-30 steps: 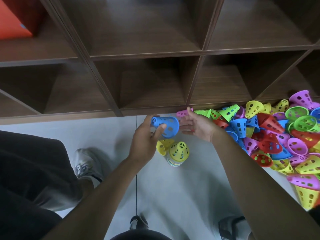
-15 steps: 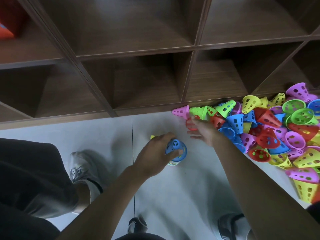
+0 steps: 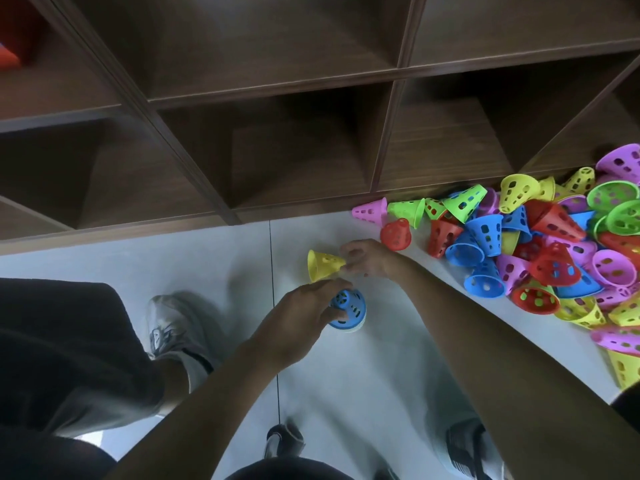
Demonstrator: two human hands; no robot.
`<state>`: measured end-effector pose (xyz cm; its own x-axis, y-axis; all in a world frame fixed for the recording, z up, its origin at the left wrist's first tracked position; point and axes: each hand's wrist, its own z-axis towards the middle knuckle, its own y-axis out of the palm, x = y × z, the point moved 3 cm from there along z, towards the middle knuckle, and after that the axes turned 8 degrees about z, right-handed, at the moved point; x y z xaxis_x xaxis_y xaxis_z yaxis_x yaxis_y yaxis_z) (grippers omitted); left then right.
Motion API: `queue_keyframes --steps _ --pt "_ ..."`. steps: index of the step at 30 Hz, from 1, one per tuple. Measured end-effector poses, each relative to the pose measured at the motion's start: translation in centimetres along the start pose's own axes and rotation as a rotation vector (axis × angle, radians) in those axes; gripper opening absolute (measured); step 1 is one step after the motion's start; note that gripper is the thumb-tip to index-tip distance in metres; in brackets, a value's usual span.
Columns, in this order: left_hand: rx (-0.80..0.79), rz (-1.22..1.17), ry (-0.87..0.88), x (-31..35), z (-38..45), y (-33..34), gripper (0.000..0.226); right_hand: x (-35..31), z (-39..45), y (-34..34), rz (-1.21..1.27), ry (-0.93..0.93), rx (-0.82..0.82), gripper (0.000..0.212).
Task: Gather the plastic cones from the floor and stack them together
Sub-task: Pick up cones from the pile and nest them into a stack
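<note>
A stack of cones stands on the pale floor with a blue cone (image 3: 350,308) on top. My left hand (image 3: 302,311) grips that blue cone from the left, its fingers curled over the cone's top. Just beyond it a yellow cone (image 3: 322,265) lies on its side. My right hand (image 3: 369,258) pinches the yellow cone's narrow end. A big heap of loose cones (image 3: 540,251) in blue, red, green, yellow and purple covers the floor at the right.
A dark wooden cubby shelf (image 3: 311,206) runs along the far edge of the floor. My left shoe (image 3: 169,327) and trouser leg are at the left. Another shoe (image 3: 464,448) shows at the bottom right. A red cone (image 3: 396,234) lies apart from the heap.
My left hand brought the blue cone down onto the stack and still holds it. My right hand swung left from the heap and took hold of the yellow cone lying by the stack.
</note>
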<state>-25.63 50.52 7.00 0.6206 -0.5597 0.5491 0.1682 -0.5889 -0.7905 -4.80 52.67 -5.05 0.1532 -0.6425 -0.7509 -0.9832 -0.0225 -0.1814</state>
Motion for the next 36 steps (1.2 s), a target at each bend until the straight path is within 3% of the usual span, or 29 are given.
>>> queue_keyframes --steps 6,13,19,25,32,36 --pt "0.024 -0.033 -0.043 -1.7 -0.5 -0.5 0.034 0.8 2.5 2.2 -0.334 -0.124 0.062 0.059" --pt "0.032 -0.102 -0.059 -2.6 -0.4 -0.2 0.037 1.0 3.5 2.3 -0.335 -0.160 0.150 0.041" --pt "0.103 -0.342 -0.092 -2.0 0.0 0.5 0.035 1.5 3.0 0.5 -0.292 -0.066 0.180 0.032" --pt "0.143 -0.310 -0.065 0.1 1.1 1.6 0.035 0.9 -1.4 -3.1 0.188 -0.037 0.166 0.033" --pt "0.176 -0.249 -0.060 1.7 2.0 1.8 0.037 -0.7 -7.0 -6.4 0.354 -0.098 0.257 0.033" --pt "0.270 -0.160 -0.093 2.7 2.2 -0.1 0.057 -2.5 -9.3 -7.3 0.420 -0.122 0.247 0.023"
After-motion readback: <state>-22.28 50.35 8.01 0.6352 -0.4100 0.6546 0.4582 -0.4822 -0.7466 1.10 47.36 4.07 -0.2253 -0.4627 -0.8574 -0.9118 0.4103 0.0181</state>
